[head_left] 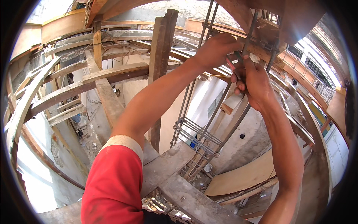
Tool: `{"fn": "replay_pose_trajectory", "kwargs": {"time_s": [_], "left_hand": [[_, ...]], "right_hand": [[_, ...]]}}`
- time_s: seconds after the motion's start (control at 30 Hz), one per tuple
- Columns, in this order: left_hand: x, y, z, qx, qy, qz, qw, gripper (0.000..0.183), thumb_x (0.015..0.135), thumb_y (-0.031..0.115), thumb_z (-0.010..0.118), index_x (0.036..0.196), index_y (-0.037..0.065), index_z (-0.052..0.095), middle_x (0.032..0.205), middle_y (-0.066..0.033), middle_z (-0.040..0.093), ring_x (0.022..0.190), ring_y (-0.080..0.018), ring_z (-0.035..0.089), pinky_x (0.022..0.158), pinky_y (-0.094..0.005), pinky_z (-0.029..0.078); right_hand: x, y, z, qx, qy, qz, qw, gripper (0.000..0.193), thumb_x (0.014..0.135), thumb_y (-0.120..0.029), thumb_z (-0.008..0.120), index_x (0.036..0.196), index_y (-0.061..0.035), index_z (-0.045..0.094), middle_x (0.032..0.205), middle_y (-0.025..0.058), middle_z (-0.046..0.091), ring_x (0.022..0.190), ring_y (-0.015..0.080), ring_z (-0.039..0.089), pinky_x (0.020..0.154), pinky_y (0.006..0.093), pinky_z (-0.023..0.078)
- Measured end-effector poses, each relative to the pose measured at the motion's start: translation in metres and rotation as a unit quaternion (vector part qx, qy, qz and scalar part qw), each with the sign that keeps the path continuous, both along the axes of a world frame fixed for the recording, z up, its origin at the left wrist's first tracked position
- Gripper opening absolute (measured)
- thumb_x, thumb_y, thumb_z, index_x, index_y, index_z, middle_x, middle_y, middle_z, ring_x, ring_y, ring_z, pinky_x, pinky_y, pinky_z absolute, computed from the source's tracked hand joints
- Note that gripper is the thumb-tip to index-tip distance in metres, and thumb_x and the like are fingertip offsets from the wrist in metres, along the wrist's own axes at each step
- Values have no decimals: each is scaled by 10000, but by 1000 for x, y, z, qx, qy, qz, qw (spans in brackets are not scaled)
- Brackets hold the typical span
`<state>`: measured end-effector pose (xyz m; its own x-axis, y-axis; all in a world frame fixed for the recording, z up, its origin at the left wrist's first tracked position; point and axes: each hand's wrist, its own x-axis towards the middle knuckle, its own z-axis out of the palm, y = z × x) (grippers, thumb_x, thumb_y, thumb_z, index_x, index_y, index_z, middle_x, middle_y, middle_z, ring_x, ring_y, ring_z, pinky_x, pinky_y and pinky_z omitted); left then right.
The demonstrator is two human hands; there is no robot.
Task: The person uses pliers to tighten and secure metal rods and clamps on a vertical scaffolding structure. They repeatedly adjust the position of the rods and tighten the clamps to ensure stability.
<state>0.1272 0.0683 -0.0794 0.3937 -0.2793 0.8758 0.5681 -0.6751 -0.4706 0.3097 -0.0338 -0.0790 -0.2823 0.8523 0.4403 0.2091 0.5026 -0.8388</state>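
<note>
Both of the person's bare hands are raised to the upper part of a steel rebar cage point(250, 29), working close together just right of centre. The right hand point(254, 79) has its fingers curled and its thumb pointing up, its grip pinching a small red-and-dark tool point(230, 63) whose exact kind is too small and covered to tell. That tool sits between the two hands, in front of the cage's bars, with its red part slanting beside the left fingers. The left hand point(220, 46) reaches in from the left with its wrist bent and its fingers directed at the same spot; whether its grip is pressed on the tool, on a bar or on neither, I cannot tell. The left arm wears a red sleeve point(112, 181) with a beige cuff, while the right forearm is bare. Lower on the cage, a bundle of rectangular stirrups point(195, 140) is gathered around the upright bars. A thick wooden post point(159, 56) stands to the left of the cage, and wooden formwork point(298, 20) overhangs the hands at upper right. Below lie concrete-stained planks point(167, 168), a plywood sheet point(244, 173) to the right and a small white bucket point(208, 167) near the cage's foot. Farther off at right, a white building point(300, 56) has a window with bars.
</note>
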Motion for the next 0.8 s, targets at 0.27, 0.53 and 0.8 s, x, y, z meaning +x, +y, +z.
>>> {"fn": "replay_pose_trajectory", "kwargs": {"time_s": [0.27, 0.53, 0.8], "left_hand": [[-13, -9, 17, -148, 113, 88, 979, 287, 706, 61, 776, 985, 72, 710, 854, -95, 690, 804, -314, 683, 723, -395, 544], [-14, -10, 3, -12, 48, 83, 995, 337, 623, 42, 799, 931, 102, 678, 860, -71, 672, 829, -311, 650, 726, -405, 518], [-6, -14, 9, -65, -22, -8, 998, 410, 711, 62, 790, 1005, 59, 504, 897, -126, 564, 881, -358, 575, 744, -442, 488]], "right_hand": [[2, -25, -8, 406, -328, -213, 826, 479, 1051, -424, 485, 1104, 44, 571, 881, 271, 691, 824, 457, 697, 723, 523, 561], [-10, 4, -27, 480, -331, -192, 789, 302, 1034, -251, 526, 1048, 46, 583, 761, 245, 671, 687, 426, 691, 605, 491, 561], [2, 6, 8, 338, -217, 8, 916, 382, 1068, -313, 466, 995, 48, 570, 824, 223, 668, 587, 339, 648, 610, 435, 579]]}}
